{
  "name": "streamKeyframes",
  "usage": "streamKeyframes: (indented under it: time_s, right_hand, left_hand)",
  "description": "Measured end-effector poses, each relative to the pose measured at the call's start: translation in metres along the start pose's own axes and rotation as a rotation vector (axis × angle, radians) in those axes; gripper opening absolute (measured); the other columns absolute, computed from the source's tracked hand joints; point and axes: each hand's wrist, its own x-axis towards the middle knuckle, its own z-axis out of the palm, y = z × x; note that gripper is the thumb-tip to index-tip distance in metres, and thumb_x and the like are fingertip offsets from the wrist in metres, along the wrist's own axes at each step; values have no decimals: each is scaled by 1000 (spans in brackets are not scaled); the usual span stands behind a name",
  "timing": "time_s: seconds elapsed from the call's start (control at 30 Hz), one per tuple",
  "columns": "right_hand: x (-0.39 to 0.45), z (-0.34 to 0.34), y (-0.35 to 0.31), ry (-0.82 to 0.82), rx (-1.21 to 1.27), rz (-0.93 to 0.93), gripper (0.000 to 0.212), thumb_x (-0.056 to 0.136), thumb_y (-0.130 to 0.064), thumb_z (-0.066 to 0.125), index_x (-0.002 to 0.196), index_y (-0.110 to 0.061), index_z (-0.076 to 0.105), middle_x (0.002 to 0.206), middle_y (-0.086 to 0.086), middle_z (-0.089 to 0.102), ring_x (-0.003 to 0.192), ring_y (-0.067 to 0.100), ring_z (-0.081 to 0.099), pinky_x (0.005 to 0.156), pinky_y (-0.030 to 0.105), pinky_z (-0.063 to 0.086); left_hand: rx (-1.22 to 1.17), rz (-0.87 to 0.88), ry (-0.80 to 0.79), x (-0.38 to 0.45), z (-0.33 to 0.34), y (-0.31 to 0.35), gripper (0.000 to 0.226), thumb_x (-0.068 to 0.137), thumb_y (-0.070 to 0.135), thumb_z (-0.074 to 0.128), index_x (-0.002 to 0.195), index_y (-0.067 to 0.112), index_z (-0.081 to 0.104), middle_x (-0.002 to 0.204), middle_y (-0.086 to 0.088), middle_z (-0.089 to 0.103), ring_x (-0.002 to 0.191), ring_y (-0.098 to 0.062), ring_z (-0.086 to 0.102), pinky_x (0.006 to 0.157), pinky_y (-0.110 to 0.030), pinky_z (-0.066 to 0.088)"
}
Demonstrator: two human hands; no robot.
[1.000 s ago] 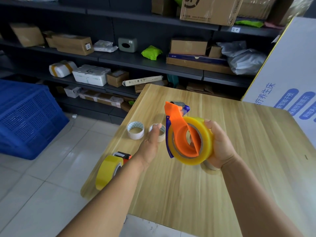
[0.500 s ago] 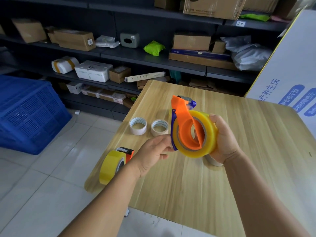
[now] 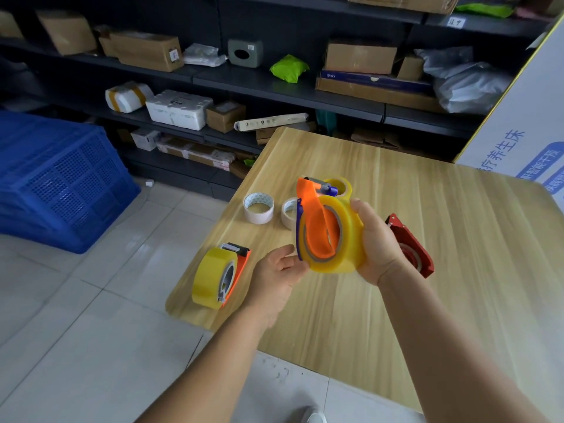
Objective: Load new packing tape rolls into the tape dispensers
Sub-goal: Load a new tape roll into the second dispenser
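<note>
My right hand (image 3: 377, 242) grips an orange and blue tape dispenser (image 3: 317, 221) with a yellow tape roll (image 3: 345, 257) on it, held above the wooden table (image 3: 427, 209). My left hand (image 3: 277, 273) is under the dispenser's lower left edge, fingertips touching the roll, fingers apart. A second orange dispenser with a yellow roll (image 3: 218, 276) lies near the table's left edge. A red dispenser (image 3: 412, 245) lies behind my right hand, partly hidden. Two empty white cores (image 3: 258, 208) (image 3: 288, 212) and a small yellowish roll (image 3: 341, 186) sit on the table behind.
A blue plastic crate (image 3: 58, 181) stands on the tiled floor at the left. Dark shelves (image 3: 274, 83) with boxes and parcels run along the back. A large white carton (image 3: 531, 123) stands at the table's right rear.
My left hand came down from beside the white cores to the dispenser's lower edge. The view shifted, and the red dispenser behind my right hand came into sight.
</note>
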Motion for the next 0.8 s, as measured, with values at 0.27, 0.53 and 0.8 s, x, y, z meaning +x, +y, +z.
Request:
streamKeyframes:
  time_s: [0.27,0.53,0.8]
  right_hand:
    - [-7,31,33,7,11,111,38,87,-37,54,115,-13,63,105,13,69,92,29,66,83,42,52]
    - [-22,46,71,-105,-6,205,21,87,-14,56,103,-1,63,93,17,67,82,30,64,72,38,52]
    - [-40,61,105,-98,-32,249,21,91,-23,62,101,-4,66,81,5,76,71,14,72,61,25,55]
  left_hand:
    - [-51,-23,-31,-36,-13,-26,50,63,32,77,107,38,54,118,17,62,117,0,53,83,-17,42]
    - [-115,-160,214,-54,-28,-49,71,82,28,72,141,8,37,112,8,52,104,-7,54,89,-26,36]
    - [-370,-279,170,-73,-50,-65,11,90,16,62,80,10,62,90,-5,66,94,-15,63,100,-30,40]
